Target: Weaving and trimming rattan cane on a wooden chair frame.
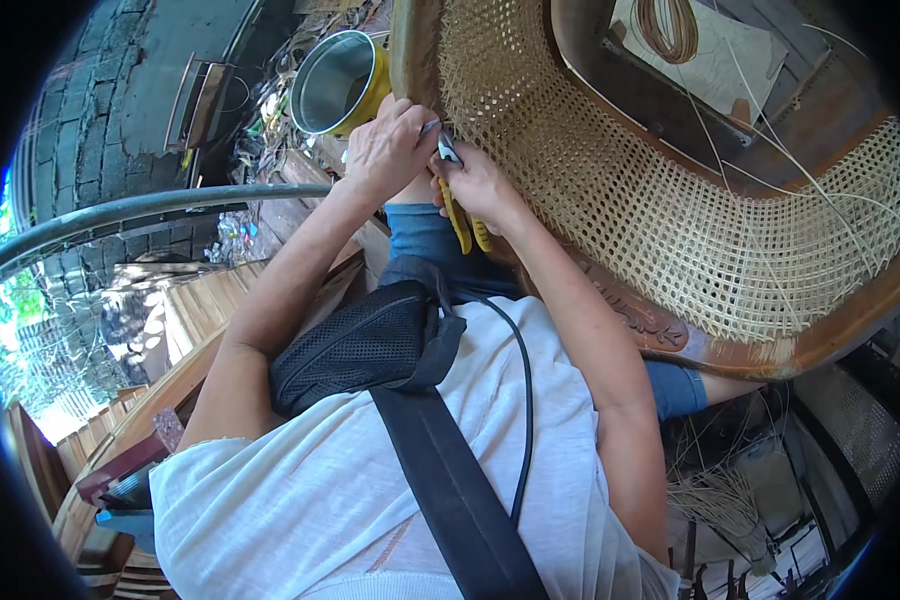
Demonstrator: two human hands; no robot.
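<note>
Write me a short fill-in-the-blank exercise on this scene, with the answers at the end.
1. The right hand holds pliers with ____ handles.
2. In the picture, the bucket stands to the ____ of the woven cane.
3. The wide strap across the white shirt is coloured ____.

Missing words: yellow; left; black.

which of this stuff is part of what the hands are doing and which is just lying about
In use:
- pliers, in the right hand; left hand at their tip, its grip unclear
- cane webbing and wooden frame

Apparently just lying about:
- yellow bucket
- cane coil, possibly spare material
- tangled strands, perhaps scrap
</note>
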